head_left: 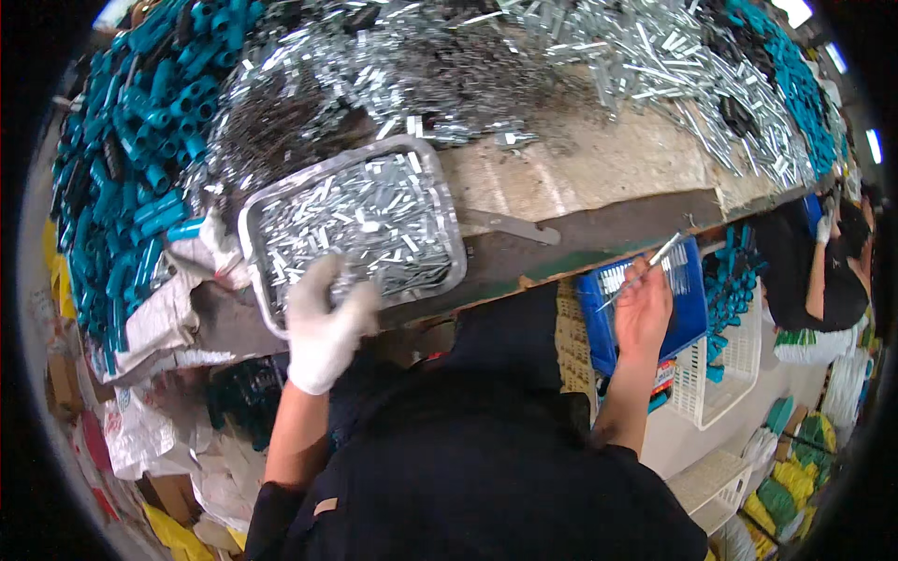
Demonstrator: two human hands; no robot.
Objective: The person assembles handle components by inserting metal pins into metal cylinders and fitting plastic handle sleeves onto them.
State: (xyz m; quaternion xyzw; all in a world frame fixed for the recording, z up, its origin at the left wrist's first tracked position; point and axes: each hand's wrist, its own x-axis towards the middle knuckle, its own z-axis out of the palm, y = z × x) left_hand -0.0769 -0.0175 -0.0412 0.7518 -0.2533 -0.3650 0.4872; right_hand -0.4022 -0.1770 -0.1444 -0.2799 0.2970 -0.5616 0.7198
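Observation:
My left hand (323,323), in a white glove, is over the near edge of a metal tray (444,201). Its fingers are apart and slightly blurred, with nothing visible between them. Small shiny metal pieces (365,224) fill the tray. My bare right hand (642,313) is closed round a slim metal rod (666,249), thicker and brighter at its upper end and thin at the lower. This hand is above a blue bin (690,327) that holds rows of similar silvery parts, just off the bench's front edge.
Teal plastic handles (154,112) are heaped at the left. Loose metal parts (655,56) are piled across the back. A flat metal strip (524,229) lies on the bench right of the tray. White crates (716,383) stand at the lower right, and another person (814,266) sits beyond.

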